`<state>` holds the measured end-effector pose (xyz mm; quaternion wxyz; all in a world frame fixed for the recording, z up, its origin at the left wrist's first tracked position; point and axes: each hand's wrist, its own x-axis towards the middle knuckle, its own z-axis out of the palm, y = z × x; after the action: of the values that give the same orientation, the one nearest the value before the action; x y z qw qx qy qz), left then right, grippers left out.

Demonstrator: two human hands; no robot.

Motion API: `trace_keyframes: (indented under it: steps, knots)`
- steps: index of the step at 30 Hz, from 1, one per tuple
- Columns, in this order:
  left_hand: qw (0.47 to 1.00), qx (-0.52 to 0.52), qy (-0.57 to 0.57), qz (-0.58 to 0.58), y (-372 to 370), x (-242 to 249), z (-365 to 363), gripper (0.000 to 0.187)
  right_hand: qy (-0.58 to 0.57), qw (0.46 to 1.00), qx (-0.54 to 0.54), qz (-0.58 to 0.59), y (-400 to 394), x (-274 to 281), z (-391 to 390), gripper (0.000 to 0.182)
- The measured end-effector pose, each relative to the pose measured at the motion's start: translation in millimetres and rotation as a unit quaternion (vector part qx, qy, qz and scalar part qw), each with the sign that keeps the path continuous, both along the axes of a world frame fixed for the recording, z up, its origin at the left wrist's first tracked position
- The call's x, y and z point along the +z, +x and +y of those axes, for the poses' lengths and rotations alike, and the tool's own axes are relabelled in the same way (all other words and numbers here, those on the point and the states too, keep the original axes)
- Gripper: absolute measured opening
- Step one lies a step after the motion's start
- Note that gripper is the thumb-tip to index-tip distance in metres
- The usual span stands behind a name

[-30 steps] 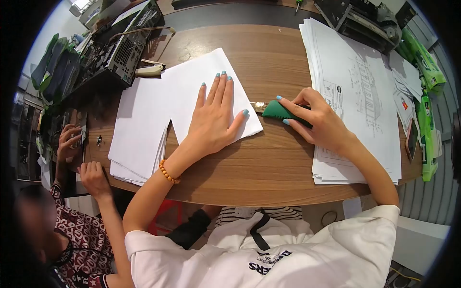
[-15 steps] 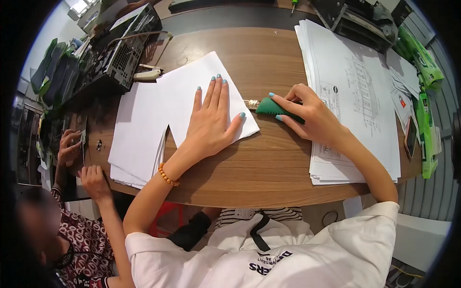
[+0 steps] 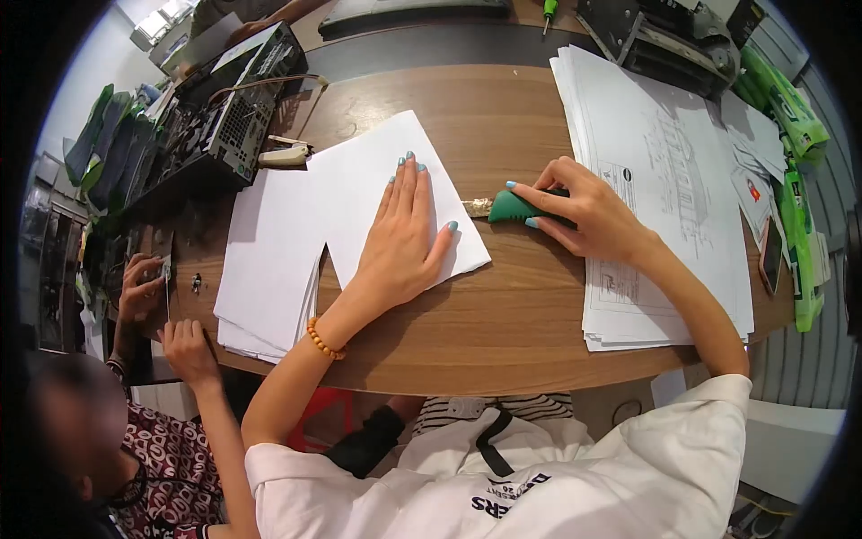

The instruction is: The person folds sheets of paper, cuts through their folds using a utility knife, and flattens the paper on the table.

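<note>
At the bottom of the frame, a white short-sleeved shirt [image 3: 575, 467] with dark print and a black strap. An orange bead bracelet [image 3: 321, 339] circles the left wrist. Both the left hand [image 3: 400, 242] and right hand [image 3: 584, 216] have teal nails.

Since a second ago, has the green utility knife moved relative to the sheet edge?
Cannot tell: the green utility knife, gripped by the right hand, sits beside the white sheet as before; small shifts match head-camera motion.

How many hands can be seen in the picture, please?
4. The left hand lies flat on the white sheet; the right hand grips a green cutter; a co-worker's two hands work at the table's left edge.
</note>
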<state>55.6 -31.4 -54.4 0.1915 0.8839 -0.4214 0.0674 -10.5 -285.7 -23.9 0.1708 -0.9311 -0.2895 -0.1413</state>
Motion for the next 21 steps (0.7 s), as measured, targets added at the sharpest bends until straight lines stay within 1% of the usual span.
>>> trace_keyframes:
  steps: [2, 4, 12, 14, 18, 21]
  knots:
    - [1.0, 0.002, 0.002, 0.001, 0.0, -0.3, -0.6, 0.061, 0.014, 1.0, 0.001, -0.02, 0.6, -2.8, 3.5, 0.039]
    - [1.0, 0.003, 0.025, -0.005, 0.5, -1.3, -0.9, 0.061, 0.011, 1.0, -0.001, -0.02, 1.3, -2.8, 3.6, 0.039]
    - [0.999, 0.0, 0.039, -0.017, 0.0, -1.0, -0.1, 0.062, 0.011, 1.0, -0.004, 0.0, 5.2, -3.1, -2.1, 0.041]
    - [0.999, 0.002, 0.042, -0.017, 0.0, -0.4, -0.2, 0.062, 0.024, 1.0, 0.006, -0.019, 7.7, -7.5, -1.4, 0.042]
    - [0.999, 0.006, 0.039, -0.016, -0.3, -0.5, -1.9, 0.061, 0.005, 0.999, 0.006, -0.041, 11.7, -2.2, -1.8, 0.042]
    - [0.999, 0.006, 0.042, -0.019, -0.9, 0.5, -0.2, 0.061, 0.001, 1.0, -0.01, -0.011, 13.9, -3.8, -6.7, 0.04]
